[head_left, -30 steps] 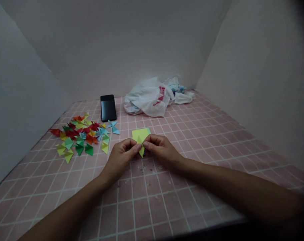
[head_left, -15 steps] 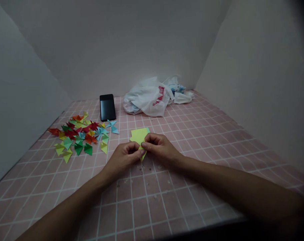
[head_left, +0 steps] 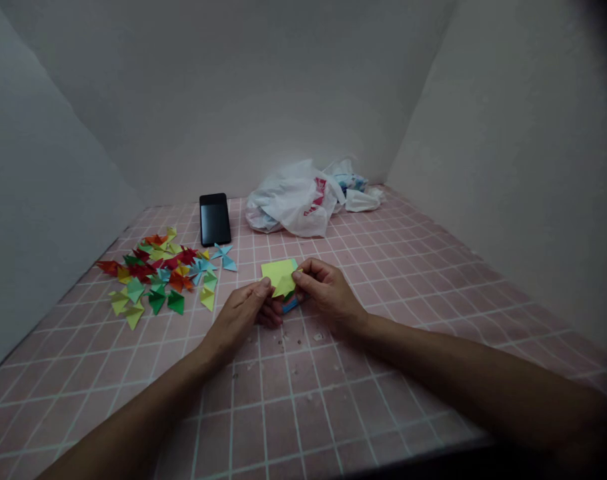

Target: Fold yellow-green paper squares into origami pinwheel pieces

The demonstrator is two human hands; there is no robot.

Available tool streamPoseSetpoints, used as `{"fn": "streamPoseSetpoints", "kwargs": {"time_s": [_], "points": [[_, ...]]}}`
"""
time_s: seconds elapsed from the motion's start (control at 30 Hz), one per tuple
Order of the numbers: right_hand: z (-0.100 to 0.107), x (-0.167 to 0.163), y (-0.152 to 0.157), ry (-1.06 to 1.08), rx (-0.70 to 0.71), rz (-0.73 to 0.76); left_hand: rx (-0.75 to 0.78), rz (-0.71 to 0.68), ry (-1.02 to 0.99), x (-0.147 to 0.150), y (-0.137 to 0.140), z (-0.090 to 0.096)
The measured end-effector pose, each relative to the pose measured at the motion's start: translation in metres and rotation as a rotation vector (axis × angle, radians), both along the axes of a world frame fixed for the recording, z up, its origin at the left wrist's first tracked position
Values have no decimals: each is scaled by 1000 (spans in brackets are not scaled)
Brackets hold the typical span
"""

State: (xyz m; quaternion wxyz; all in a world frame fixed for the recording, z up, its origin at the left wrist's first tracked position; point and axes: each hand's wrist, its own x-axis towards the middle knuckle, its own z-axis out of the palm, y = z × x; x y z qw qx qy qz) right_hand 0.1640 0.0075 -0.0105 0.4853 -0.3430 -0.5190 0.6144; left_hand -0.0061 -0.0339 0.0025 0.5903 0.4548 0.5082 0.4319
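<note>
Between my two hands is a small folded piece of yellow paper (head_left: 284,287). My left hand (head_left: 247,305) pinches its left corner between thumb and fingers. At the right corner, my right hand (head_left: 325,291) grips it the same way, with the thumb on top. Just behind and partly under it lies a stack of square paper sheets (head_left: 275,268), yellow on top, with a light green edge at the right and a blue edge showing below. The folded piece hides part of the stack.
Many folded paper shapes (head_left: 156,273) in red, orange, yellow, green and blue lie to the left. Behind them is a black phone (head_left: 214,220). White plastic bags (head_left: 293,200) rest by the back wall. Pink tiled cloth (head_left: 408,400) covers the table.
The yellow paper was pinched together pointing downward; now it is spread wider between my hands. My left hand has shifted left, and the blue edge below has come into view.
</note>
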Motion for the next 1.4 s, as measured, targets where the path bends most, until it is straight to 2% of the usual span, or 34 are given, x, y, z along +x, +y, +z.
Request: {"fn": "streamPoseSetpoints", "kwargs": {"time_s": [0.13,0.37,0.5,0.77,1.07,1.17,1.3,1.4], "points": [[-2,0,1,3,41,12,45,-14,29,-1,1,-4],[-8,-2,1,27,-9,87,161,201,-4,-6,1,3],[-8,-3,-2,-18,1,129,223,258,-24,-5,1,4],[-7,-3,-6,50,-86,219,271,262,-63,-4,1,5],[-9,-3,-7,16,-27,244,299,236,64,-4,-1,8],[-11,-3,-5,-17,71,188,341,228,174,-3,-2,7],[-8,0,-2,-175,299,61,481,222,400,-2,-4,3],[-4,2,-5,-302,634,-44,606,224,555,0,-5,3]]}}
